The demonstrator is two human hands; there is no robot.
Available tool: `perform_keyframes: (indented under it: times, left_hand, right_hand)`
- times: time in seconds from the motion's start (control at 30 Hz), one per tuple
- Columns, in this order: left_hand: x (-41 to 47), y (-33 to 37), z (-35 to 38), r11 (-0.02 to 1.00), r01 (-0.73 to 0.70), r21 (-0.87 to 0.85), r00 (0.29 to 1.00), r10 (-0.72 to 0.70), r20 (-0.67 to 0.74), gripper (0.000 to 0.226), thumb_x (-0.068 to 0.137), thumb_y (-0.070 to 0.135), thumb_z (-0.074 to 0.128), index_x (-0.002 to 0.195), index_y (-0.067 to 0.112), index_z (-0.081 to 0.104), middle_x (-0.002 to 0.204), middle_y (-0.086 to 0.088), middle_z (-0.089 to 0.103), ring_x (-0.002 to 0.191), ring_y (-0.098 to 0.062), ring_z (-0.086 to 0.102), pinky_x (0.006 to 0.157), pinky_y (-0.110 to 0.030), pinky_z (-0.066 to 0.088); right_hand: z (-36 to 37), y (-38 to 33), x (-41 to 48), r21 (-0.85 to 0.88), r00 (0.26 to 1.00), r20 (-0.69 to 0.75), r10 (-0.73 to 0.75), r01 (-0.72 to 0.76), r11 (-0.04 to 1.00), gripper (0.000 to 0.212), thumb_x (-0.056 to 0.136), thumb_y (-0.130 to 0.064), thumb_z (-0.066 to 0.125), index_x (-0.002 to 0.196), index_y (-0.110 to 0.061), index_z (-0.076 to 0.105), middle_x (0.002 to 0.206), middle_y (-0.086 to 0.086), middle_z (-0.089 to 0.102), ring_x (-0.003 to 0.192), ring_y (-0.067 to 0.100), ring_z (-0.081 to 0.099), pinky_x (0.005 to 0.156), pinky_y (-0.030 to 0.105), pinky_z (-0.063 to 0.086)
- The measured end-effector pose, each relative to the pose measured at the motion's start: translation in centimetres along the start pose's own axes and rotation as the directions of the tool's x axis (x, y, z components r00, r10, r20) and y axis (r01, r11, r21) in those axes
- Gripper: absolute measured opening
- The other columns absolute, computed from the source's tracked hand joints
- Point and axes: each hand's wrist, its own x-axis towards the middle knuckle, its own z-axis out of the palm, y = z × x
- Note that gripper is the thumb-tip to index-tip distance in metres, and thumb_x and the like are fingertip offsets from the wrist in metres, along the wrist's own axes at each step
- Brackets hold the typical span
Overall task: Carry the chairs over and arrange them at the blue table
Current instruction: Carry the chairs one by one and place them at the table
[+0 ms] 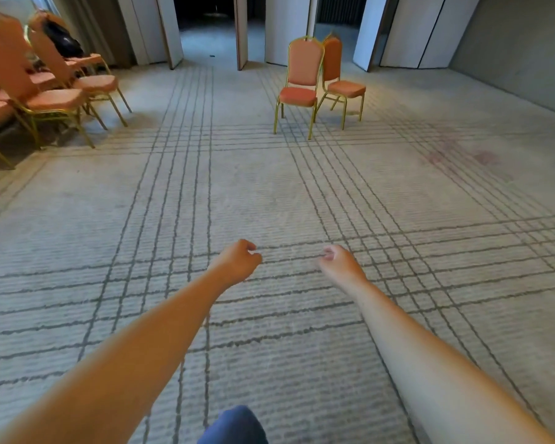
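fingers of left hand [237, 262] and right hand [341, 262] curl on nothing, arms stretched likely toward two chairs [302, 75] paired near far edge of carpet [269, 187]; blue table unseen.

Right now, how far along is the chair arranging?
Nothing looks done: no blue table is in view. In hand: nothing; the left hand and right hand are curled and empty. Left to do: the pair of chairs ahead and the row of chairs at left await carrying.
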Motion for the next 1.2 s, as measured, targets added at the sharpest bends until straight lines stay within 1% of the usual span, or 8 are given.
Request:
perform_keyframes:
  times: [0.13, 0.3, 0.4, 0.57, 0.77, 0.83, 0.93, 1.2]
  left_hand:
    - [9.4, 2.3, -1.7, 1.0, 0.004, -0.015, 1.0, -0.004, 0.001, 0.049, 0.097, 0.038, 0.05, 0.139, 0.015, 0.043, 0.1, 0.003, 0.056, 0.081, -0.015, 0.058, 0.076, -0.033, 0.05]
    - [23.8, 5.9, -6.0, 1.0, -0.027, 0.0, 0.999, 0.027, -0.02, 0.047, 0.097, 0.036, 0.051, 0.138, 0.013, 0.045, 0.113, -0.002, 0.056, 0.093, -0.02, 0.056, 0.084, -0.032, 0.047]
    - [32.6, 8.4, -9.5, 0.999, -0.043, 0.018, 0.999, 0.043, -0.029, 0.047, 0.098, 0.035, 0.051, 0.138, 0.012, 0.045, 0.124, -0.007, 0.056, 0.09, -0.02, 0.056, 0.08, -0.031, 0.045]
    - [45.2, 12.3, -13.0, 0.999, -0.035, 0.023, 0.999, 0.035, 0.002, 0.048, 0.097, 0.035, 0.053, 0.138, 0.011, 0.046, 0.118, -0.006, 0.057, 0.09, -0.021, 0.057, 0.081, -0.033, 0.048]
    - [59.1, 16.9, -13.8, 0.999, -0.02, 0.041, 0.999, 0.018, 0.042, 0.044, 0.095, 0.034, 0.055, 0.133, 0.012, 0.05, 0.105, -0.002, 0.055, 0.086, -0.019, 0.056, 0.077, -0.029, 0.044]
    - [64.4, 18.6, -13.9, 0.999, -0.012, 0.048, 0.999, 0.01, 0.038, 0.044, 0.094, 0.035, 0.057, 0.133, 0.013, 0.051, 0.105, -0.001, 0.055, 0.087, -0.019, 0.056, 0.081, -0.031, 0.046]
    - [73.0, 22.3, -14.4, 0.999, -0.017, 0.038, 1.0, 0.017, 0.01, 0.044, 0.095, 0.035, 0.056, 0.133, 0.013, 0.05, 0.109, -0.003, 0.057, 0.086, -0.02, 0.056, 0.078, -0.03, 0.045]
    - [91.5, 32.7, -15.8, 1.0, -0.011, -0.011, 1.0, 0.011, -0.021, 0.048, 0.096, 0.032, 0.056, 0.137, 0.008, 0.047, 0.114, -0.011, 0.06, 0.094, -0.025, 0.058, 0.082, -0.034, 0.046]
  right_hand:
    - [-1.1, -1.5, 9.2, 0.019, 0.999, -0.008, 0.035, -0.035, 0.999, 0.053, 0.09, -0.032, 0.057, 0.139, -0.014, 0.048, 0.138, 0.005, 0.054, 0.117, 0.023, 0.058, 0.099, 0.034, 0.046]
    - [-3.1, -5.8, 23.2, 0.009, 0.999, -0.036, 0.018, -0.018, 1.0, 0.054, 0.093, -0.032, 0.056, 0.143, -0.014, 0.045, 0.142, 0.007, 0.05, 0.109, 0.02, 0.056, 0.089, 0.028, 0.042]
    - [-4.6, -8.9, 31.1, 0.019, 0.998, -0.065, 0.018, -0.017, 1.0, 0.054, 0.093, -0.034, 0.055, 0.143, -0.016, 0.044, 0.143, 0.007, 0.049, 0.111, 0.021, 0.056, 0.093, 0.03, 0.045]
    - [-7.2, -12.4, 42.3, 0.07, 0.994, -0.091, 0.056, -0.05, 0.996, 0.051, 0.094, -0.032, 0.055, 0.141, -0.016, 0.045, 0.144, 0.008, 0.049, 0.123, 0.024, 0.054, 0.096, 0.032, 0.045]
    - [-11.0, -13.8, 55.4, 0.083, 0.988, -0.11, 0.112, -0.103, 0.991, 0.049, 0.094, -0.03, 0.054, 0.14, -0.015, 0.046, 0.137, 0.002, 0.052, 0.112, 0.021, 0.057, 0.084, 0.028, 0.042]
    - [-12.5, -14.2, 60.6, 0.061, 0.988, -0.108, 0.115, -0.109, 0.992, 0.052, 0.094, -0.032, 0.052, 0.143, -0.016, 0.043, 0.139, 0.003, 0.051, 0.104, 0.02, 0.058, 0.084, 0.029, 0.045]
    - [-15.7, -15.3, 69.7, 0.069, 0.99, -0.11, 0.091, -0.084, 0.994, 0.055, 0.094, -0.034, 0.052, 0.145, -0.016, 0.04, 0.148, 0.004, 0.046, 0.119, 0.021, 0.057, 0.096, 0.032, 0.047]
    - [-25.5, -18.9, 90.0, 0.03, 0.991, -0.128, 0.033, -0.03, 0.999, 0.051, 0.094, -0.032, 0.052, 0.142, -0.016, 0.045, 0.144, 0.006, 0.048, 0.119, 0.022, 0.055, 0.092, 0.028, 0.043]
